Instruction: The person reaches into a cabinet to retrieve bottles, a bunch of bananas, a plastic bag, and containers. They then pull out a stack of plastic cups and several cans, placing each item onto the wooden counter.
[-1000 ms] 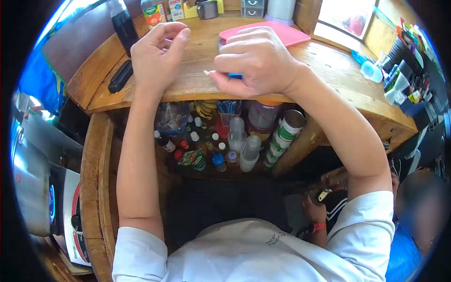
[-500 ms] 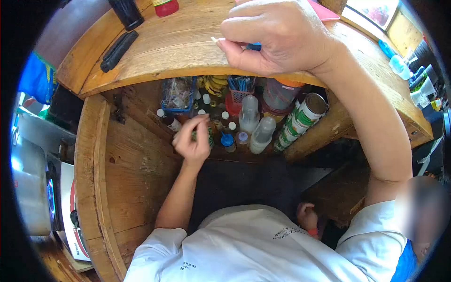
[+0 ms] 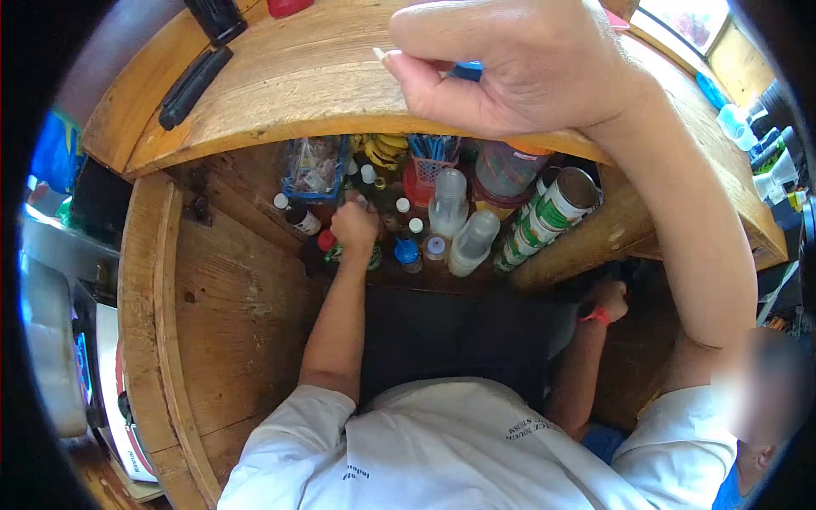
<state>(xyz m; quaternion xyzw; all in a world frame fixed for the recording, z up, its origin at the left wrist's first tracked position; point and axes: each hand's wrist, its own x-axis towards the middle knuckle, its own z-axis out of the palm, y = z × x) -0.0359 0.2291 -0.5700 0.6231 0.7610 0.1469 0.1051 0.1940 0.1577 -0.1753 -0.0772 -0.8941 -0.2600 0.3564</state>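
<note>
Although mostly hidden in the closed right hand (image 3: 518,64), a small pale stick (image 3: 382,55) shows at the thumb tip, above the wooden counter (image 3: 323,89). Its exposed end points up and left in the view; the long axis, as far as visible, slants that way. A blue piece (image 3: 467,70) shows between the curled fingers; whether it joins the stick cannot be determined. The left hand (image 3: 354,227) is among the shelf bottles, fingers bent; their opening and any hold cannot be told. "Rinnai" reads on the white appliance (image 3: 126,425). Shirt (image 3: 442,442) print is partly legible: "ROUGH". Green-and-white can (image 3: 565,200) labels are unreadable.
</note>
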